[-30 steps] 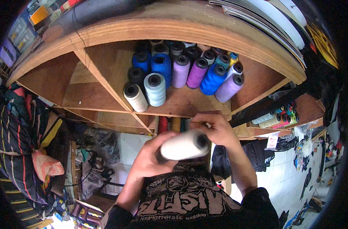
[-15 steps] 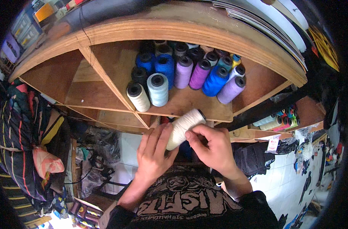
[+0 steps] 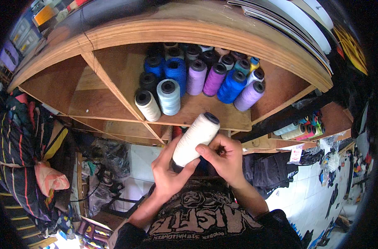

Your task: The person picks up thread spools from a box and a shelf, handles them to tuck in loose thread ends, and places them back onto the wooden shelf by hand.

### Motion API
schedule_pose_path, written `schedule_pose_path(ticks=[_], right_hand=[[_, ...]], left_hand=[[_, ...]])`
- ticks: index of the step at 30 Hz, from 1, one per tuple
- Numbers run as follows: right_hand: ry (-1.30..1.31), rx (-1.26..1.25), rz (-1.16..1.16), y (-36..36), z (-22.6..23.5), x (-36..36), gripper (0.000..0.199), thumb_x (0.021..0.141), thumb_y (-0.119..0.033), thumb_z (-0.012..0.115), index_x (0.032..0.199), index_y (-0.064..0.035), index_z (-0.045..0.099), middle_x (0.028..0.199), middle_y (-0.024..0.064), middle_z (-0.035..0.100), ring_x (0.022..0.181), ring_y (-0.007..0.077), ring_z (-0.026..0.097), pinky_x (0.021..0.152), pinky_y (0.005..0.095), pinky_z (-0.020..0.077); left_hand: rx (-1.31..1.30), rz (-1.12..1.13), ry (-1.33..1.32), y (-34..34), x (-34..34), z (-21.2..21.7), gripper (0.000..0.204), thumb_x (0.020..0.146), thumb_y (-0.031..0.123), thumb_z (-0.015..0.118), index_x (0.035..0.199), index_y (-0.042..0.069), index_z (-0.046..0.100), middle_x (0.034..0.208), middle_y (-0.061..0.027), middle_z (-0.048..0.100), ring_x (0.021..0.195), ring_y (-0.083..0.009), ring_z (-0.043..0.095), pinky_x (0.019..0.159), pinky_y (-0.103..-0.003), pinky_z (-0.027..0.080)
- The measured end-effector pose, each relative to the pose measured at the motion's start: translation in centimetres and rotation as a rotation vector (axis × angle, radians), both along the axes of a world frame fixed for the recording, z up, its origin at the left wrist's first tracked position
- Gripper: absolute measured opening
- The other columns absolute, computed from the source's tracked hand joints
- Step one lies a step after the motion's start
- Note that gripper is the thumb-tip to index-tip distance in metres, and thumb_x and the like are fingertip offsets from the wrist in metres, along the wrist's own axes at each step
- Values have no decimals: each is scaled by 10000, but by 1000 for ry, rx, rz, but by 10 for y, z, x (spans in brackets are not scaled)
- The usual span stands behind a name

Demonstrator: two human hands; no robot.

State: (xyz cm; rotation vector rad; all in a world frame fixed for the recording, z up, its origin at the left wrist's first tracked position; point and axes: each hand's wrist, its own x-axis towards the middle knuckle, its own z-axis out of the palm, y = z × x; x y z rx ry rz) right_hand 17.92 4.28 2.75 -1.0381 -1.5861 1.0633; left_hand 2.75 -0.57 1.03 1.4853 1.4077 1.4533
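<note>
A cream thread spool (image 3: 196, 139) with black ends is held tilted in front of the shelf, its upper end leaning away to the right. My left hand (image 3: 169, 168) wraps its lower left side, thumb near the bottom end. On the spool's right side, my right hand (image 3: 224, 159) presses its thumb against the wound thread, fingers curled; whether a loose thread end is pinched there cannot be made out. Behind it, a cream spool (image 3: 149, 108) and a pale blue spool (image 3: 169, 99) stand at the front of a wooden shelf compartment.
The wooden shelf (image 3: 209, 118) holds several more spools, among them a lilac spool (image 3: 250, 96) and a blue spool (image 3: 232, 89). A wooden divider (image 3: 114, 91) stands left of them. Bundled striped fabric (image 3: 19, 153) hangs at the left. More spools (image 3: 294, 131) sit on another shelf at right.
The cream spool has turned more upright and its black lower end now shows. My left fingers have shifted behind it, with the left thumb coming across its front.
</note>
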Motion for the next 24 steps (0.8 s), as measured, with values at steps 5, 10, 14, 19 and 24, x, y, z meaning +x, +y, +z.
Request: schedule_pose_path(ticks=[5, 10, 14, 19, 24], right_hand=[[87, -82, 62, 10, -16, 6, 252, 768, -116, 747, 897, 0, 564, 791, 33, 630, 709, 69, 570, 596, 229, 453], [364, -267, 238, 20, -17, 8, 424, 806, -65, 694, 1154, 51, 480, 1062, 105, 614, 975, 153, 600, 820, 273, 485], [249, -193, 281, 33, -13, 13, 431, 812, -75, 687, 1178, 46, 495, 1108, 112, 607, 977, 156, 598, 823, 293, 488], [-167, 212, -75, 63, -6, 5, 392, 758, -206, 749, 1055, -10, 584, 858, 100, 675, 727, 171, 656, 668, 293, 514], [-200, 312, -132, 88, -14, -20, 410, 783, -208, 726, 1091, 6, 560, 906, 153, 666, 778, 235, 677, 670, 324, 534]], left_hand=[[-163, -117, -403, -1, -3, -2, 569, 765, 60, 711, 1246, -109, 458, 1111, -135, 591, 1022, -172, 559, 903, -321, 440], [-258, -297, -664, 12, -8, -22, 527, 814, 121, 675, 1248, -90, 465, 1130, -122, 581, 1040, -171, 546, 908, -305, 428], [-268, -413, -901, 26, -7, -33, 572, 831, 187, 669, 1277, -71, 422, 1161, -129, 554, 1048, -199, 546, 864, -316, 452], [-350, -356, -861, 30, -2, -29, 566, 855, 178, 651, 1298, -49, 383, 1203, -161, 525, 1046, -239, 562, 836, -328, 478], [-448, -369, -722, 26, -4, -44, 421, 889, 72, 583, 1264, -39, 427, 1195, -183, 537, 1015, -244, 590, 827, -322, 503]])
